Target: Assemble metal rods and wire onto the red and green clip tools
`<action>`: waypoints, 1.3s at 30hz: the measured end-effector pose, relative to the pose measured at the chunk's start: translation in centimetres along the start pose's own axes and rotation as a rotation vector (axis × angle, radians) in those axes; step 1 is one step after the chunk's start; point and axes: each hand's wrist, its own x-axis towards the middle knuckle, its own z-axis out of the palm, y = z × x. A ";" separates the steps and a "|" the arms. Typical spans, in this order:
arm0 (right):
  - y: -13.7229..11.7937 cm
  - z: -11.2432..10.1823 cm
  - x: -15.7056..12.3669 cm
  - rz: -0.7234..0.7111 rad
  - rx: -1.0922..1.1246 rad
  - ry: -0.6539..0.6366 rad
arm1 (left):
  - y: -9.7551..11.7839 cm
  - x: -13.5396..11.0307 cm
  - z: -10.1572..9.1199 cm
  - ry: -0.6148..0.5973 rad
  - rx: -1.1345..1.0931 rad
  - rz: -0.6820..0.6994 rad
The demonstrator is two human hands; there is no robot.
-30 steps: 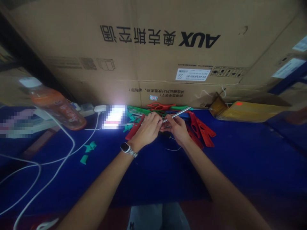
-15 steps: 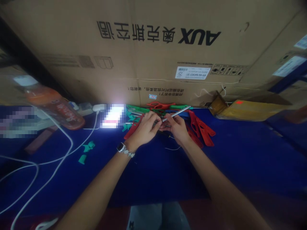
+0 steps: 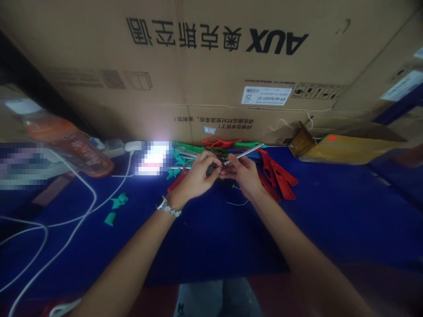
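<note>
Both my hands meet over the far middle of a blue table top (image 3: 330,211). My right hand (image 3: 243,174) is closed round a thin silver metal rod (image 3: 249,152) that slants up to the right. My left hand (image 3: 198,176), with a watch on the wrist, pinches something small at the rod's lower end; I cannot make it out. Under and behind the hands lies a heap of red plastic clips (image 3: 277,174) and green plastic clips (image 3: 188,149).
A big cardboard box (image 3: 211,70) stands right behind the heap. An orange drink bottle (image 3: 69,147) lies at the left beside white cables (image 3: 79,207). Small green plastic bits (image 3: 117,202) lie loose on the blue top. A yellow package (image 3: 340,149) sits at the right.
My hands stay together on the rod with small finger shifts. The view has drifted a little, so everything sits slightly lower left than before.
</note>
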 end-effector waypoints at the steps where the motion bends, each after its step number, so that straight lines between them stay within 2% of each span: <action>1: -0.1 0.0 0.0 0.003 0.000 0.004 | 0.0 0.0 -0.2 0.008 -0.004 0.012; 6: 0.0 -0.1 0.0 0.010 0.019 0.016 | 0.3 0.2 -1.1 0.042 0.092 0.066; 9: 0.1 0.0 0.0 -0.004 0.009 0.012 | 0.6 0.3 -1.2 0.063 0.073 0.070; 13: 0.4 0.3 -0.1 -0.027 -0.005 0.002 | 0.1 0.5 -0.7 0.067 -0.092 -0.065; 21: 0.5 0.5 -0.3 -0.044 -0.028 -0.014 | -0.6 0.7 -0.7 -0.103 -0.414 -0.323; 24: 0.5 0.6 -0.3 -0.044 -0.025 -0.016 | -0.5 0.6 -0.6 -0.147 -0.460 -0.405; 26: 0.5 0.6 -0.3 -0.036 -0.020 -0.011 | -0.4 0.5 -0.6 -0.097 -0.376 -0.359; 29: 0.5 0.5 -0.2 -0.023 -0.021 0.010 | 0.0 0.4 -0.9 0.073 -0.097 -0.138; 30: 0.5 0.5 -0.2 -0.021 -0.024 0.017 | 0.2 0.3 -1.1 0.096 -0.011 -0.057; 33: 0.5 0.3 -0.2 -0.010 -0.031 0.028 | 0.6 0.2 -1.5 0.051 0.128 0.092; 36: 0.5 0.4 -0.2 -0.020 -0.025 0.031 | 0.6 0.2 -1.6 0.037 0.111 0.090; 39: 0.5 0.5 -0.3 -0.047 -0.029 0.028 | 0.1 0.3 -1.2 0.055 -0.039 0.005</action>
